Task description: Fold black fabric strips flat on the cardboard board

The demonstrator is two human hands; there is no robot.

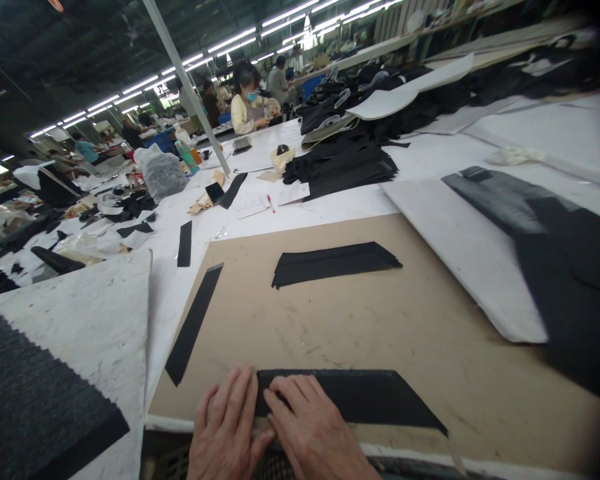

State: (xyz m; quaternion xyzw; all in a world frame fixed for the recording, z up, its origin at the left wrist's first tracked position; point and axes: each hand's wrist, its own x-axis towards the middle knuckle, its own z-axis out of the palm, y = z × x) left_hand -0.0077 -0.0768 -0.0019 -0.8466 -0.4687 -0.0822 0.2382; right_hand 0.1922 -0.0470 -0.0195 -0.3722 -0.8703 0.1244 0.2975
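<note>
A long black fabric strip (pixel 375 397) with a slanted right end lies along the near edge of a tan board (pixel 340 327). My left hand (pixel 227 417) rests at the strip's left end, its fingers stretched out flat and its thumb reaching toward the other hand. Bent over the strip's left part, my right hand (pixel 313 423) has its fingers pressed together on the fabric; its thumb is mostly hidden. Farther up the board lies a black stack of strips (pixel 337 261). Another narrow black strip (pixel 195 323) sits along the board's left side.
To the right, dark fabric (pixel 570 267) covers part of a white panel (pixel 470 260). Grey fabric (pixel 40 393) lies on a pale board at left. Beyond are a phone (pixel 214 193), a red pen (pixel 271 203), black fabric piles (pixel 350 170), a metal pole (pixel 187 87) and a seated person (pixel 245 113).
</note>
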